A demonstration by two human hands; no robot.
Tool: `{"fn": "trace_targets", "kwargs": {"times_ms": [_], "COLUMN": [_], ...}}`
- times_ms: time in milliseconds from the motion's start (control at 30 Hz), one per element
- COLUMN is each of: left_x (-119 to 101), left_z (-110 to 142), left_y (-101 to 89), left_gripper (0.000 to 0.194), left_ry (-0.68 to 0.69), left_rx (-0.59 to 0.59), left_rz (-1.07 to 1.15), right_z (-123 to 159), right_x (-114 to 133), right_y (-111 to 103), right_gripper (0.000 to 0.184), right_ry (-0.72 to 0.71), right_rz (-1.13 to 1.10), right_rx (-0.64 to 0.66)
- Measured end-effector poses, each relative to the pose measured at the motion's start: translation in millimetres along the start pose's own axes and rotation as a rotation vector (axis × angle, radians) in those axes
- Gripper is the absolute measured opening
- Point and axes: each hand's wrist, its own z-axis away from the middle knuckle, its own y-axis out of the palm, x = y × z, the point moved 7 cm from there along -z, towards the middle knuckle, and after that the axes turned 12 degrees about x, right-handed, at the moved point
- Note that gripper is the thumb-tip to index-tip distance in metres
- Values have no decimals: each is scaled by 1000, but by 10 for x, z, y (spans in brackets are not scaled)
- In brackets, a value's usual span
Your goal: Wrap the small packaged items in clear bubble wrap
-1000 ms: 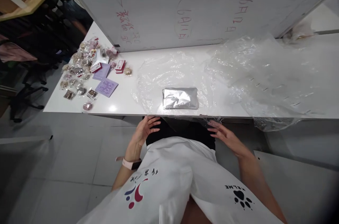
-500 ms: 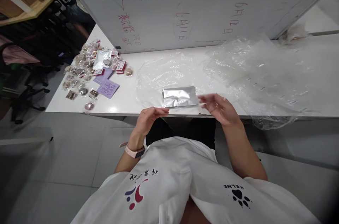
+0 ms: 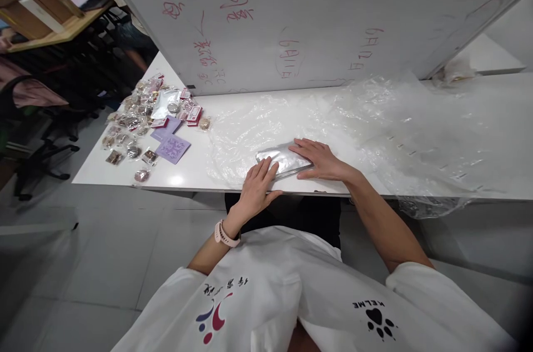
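A flat silver foil pouch (image 3: 283,159) lies on the table near its front edge, on top of clear plastic film. My left hand (image 3: 256,188) rests over the pouch's left end, fingers stretched out and thumb apart. Across the right end lies my right hand (image 3: 318,160), palm down with its fingers extended. Both palms hide the ends of the pouch; its shiny middle shows between them.
Clear plastic sheeting (image 3: 400,141) spreads over the right side and hangs past the white table's front edge. Small wrapped packets (image 3: 133,121) and purple sachets (image 3: 172,147) are heaped at the left. A whiteboard (image 3: 266,24) stands behind. Office chairs (image 3: 41,146) are on the far left.
Both hands have come in onto the foil pouch from its two sides and now lie flat on it. The view has shifted slightly, so the table appears lower.
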Motion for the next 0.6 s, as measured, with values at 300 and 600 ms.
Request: {"fn": "trace_targets", "kwargs": {"times_ms": [300,600], "left_x": [58,122], "left_z": [-123,5], "left_y": [-105,-458], "left_gripper": [75,26], "left_ry": [-27,-87], "left_rx": [17,-90], "left_rz": [-59,149], "right_z": [-31,172], "right_x": [-17,406], "right_y": [-103,-361], "right_gripper": [60,44], "right_ry": [-63,-151], "right_rz": [119,65], "right_rx": [18,3]}}
